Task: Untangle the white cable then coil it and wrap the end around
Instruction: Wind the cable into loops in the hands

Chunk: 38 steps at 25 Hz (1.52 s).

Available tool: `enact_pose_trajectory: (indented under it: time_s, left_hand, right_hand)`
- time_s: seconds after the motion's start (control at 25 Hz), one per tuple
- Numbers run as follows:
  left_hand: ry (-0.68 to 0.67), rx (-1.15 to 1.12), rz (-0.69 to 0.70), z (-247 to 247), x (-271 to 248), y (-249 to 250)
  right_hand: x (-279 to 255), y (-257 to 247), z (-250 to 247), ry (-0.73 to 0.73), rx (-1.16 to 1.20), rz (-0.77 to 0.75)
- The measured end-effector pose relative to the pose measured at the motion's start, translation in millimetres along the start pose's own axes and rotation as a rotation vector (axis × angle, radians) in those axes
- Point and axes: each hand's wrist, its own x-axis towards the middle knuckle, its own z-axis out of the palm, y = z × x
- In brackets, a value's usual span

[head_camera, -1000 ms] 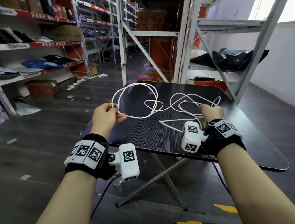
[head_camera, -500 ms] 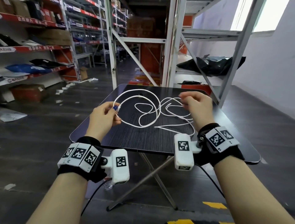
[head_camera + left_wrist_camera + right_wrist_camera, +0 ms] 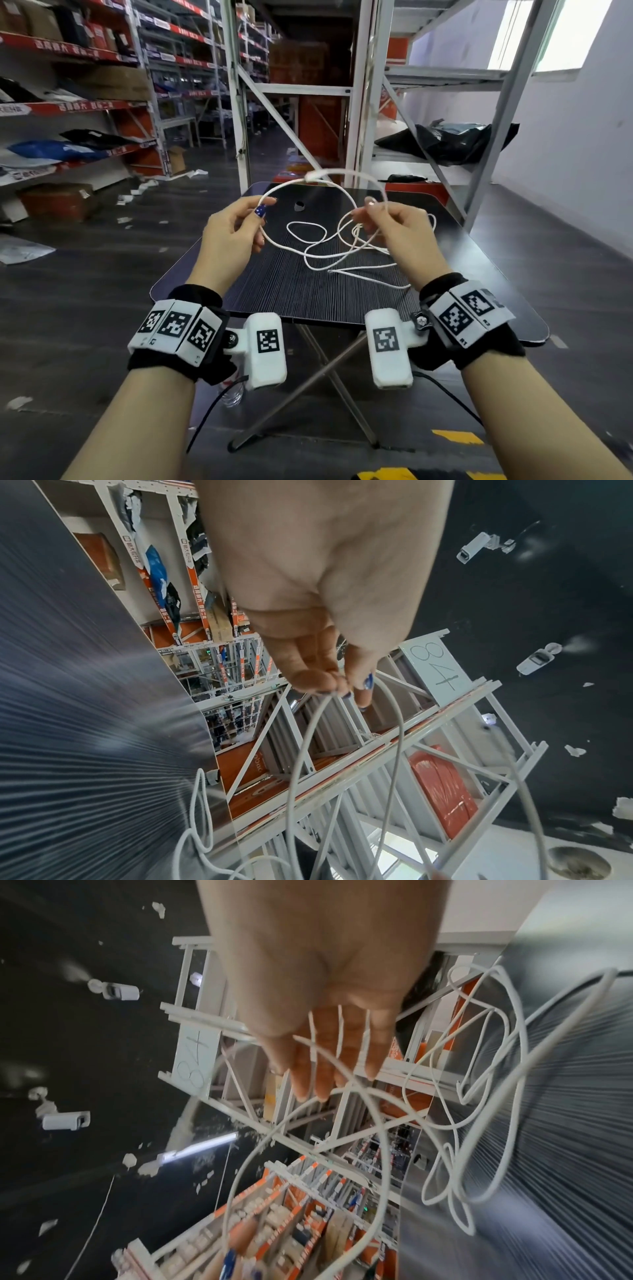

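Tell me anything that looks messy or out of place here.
The thin white cable lies in crossed, tangled loops on the dark ribbed tabletop. Torn paper scraps litter the grey warehouse floor at left.

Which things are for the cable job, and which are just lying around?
For the job:
white cable, partly looped in the air, the rest loose on the black table
left hand, pinching the loop
right hand, holding the cable

Just lying about:
small dark ring on the table
black bag on the shelf
cardboard box on the floor
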Motion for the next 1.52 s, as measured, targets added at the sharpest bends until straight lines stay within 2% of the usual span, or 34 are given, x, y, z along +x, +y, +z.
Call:
enact_pose_trajectory:
  time_s: [0.2,0.4,0.48,0.6,0.76,0.88,1.0,1.12,1.24,1.52]
  left_hand:
    - [0.096,-0.118,0.018,2.1,-0.1,9.8]
    - [0.173,-0.119,-0.014,5.9,-4.1,5.0]
    - [0.088,-0.203,-0.021,3.2,-3.1,6.5]
    - [-0.117,-0.269,0.074,0.3,-5.2,13.7]
    - [-0.173,-0.243,0.148,1.4,-10.2,24.0]
    - [-0.141,-0.233,0.110,1.0,-16.5,26.1]
    - [-0.077,-0.252,0.035,2.9,-19.4,23.7]
    - [-0.093,-0.314,-0.008,8.4,-19.8,24.2]
    - [-0.142,-0.353,-0.055,14.4,-23.1,28.7]
    - [-0.143,-0.325,-0.242,21.7,-23.4,26.5]
  right_hand:
    - [3.8,-8.3,-14.9,0.089,0.293,0.086]
    - [-6.0,-10.1,-30.4,0.046,0.405,0.199]
    - [-7.6,-4.1,-33.8,0.042,0.401,0.229]
    - [-9.0,1.7,-31.8,0.024,0.334,0.243]
    - [-15.1,3.5,-14.5,-0.081,0.264,0.233]
    - [-20.0,-1.9,-5.7,-0.146,0.273,0.216]
    - [-26.0,-11.9,-4.9,-0.213,0.500,0.279]
    - [-27.8,-20.0,-5.7,-0.194,0.605,0.318]
    - [-26.0,-21.9,-10.0,-0.169,0.604,0.302]
    - [-25.0,-21.7,-12.8,-0.145,0.537,0.313]
